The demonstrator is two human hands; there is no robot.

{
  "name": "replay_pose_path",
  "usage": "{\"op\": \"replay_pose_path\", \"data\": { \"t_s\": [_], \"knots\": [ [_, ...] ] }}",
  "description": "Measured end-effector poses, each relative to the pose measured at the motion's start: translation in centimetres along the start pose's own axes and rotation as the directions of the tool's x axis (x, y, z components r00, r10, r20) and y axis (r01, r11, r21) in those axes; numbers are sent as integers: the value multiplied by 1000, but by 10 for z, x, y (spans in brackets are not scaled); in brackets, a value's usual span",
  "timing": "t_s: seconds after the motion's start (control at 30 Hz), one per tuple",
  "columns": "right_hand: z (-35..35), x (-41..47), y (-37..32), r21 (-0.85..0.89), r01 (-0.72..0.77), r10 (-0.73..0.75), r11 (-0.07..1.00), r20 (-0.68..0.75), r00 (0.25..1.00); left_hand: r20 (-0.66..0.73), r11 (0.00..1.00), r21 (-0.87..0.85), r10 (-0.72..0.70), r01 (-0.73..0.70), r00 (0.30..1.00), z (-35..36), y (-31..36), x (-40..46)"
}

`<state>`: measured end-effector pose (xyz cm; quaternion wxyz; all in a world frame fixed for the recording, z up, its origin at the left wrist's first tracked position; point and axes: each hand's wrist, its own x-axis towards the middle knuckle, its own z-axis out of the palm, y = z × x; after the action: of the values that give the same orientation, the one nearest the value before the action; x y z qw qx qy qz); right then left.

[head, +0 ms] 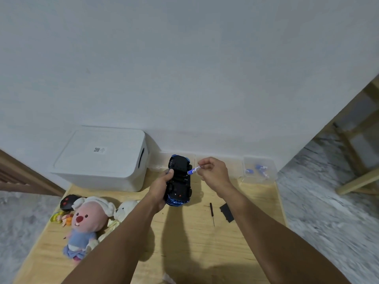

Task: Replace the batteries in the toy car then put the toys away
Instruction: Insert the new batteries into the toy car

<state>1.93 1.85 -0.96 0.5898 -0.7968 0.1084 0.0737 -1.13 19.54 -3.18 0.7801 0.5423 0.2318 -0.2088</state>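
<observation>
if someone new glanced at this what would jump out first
At the middle of the pale wooden table, the left hand grips an upturned black and blue toy car, while the right hand pinches a small blue and white battery at its underside. At the left edge lies a pink-faced plush in blue clothes, with a big white lidded storage box behind it against the wall.

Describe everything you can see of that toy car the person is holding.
The toy car is flipped so its black, plastic-looking underside faces up, with glossy blue bodywork showing at both ends. Black wheels sit at its sides. It is lifted above the wooden table, lengthwise away from the person. The left hand grips its left side, fingers curled over the edge. The right hand pinches a small blue-and-white battery whose tip reaches the car's right edge. Whether its battery compartment is open is hard to tell.
</observation>
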Motion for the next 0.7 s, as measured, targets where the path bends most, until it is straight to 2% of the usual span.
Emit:
{"op": "replay_pose_path", "data": {
  "t_s": [0.1, 0.3, 0.43, 0.7],
  "knots": [
    [4, -1, -8, 26, 41, -40, 999, -39, 998, -9, 1000, 20, 9, -9, 1000, 3, 2, -2],
    [12, -5, -16, 13, 59, -59, 998, -17, 998, 36, 999, 12, 36, -36, 999, 9, 2, -1],
    [16, -9, -16, 55, 40, -37, 998, -51, 998, 49, 996, -3, 87, -87, 995, 15, 3, -3],
    [20, -17, -8, 3, 101, -99, 995, -170, 980, 78, 983, 14, 181, -182, 981, 23, 5, -2]
  ]
}}
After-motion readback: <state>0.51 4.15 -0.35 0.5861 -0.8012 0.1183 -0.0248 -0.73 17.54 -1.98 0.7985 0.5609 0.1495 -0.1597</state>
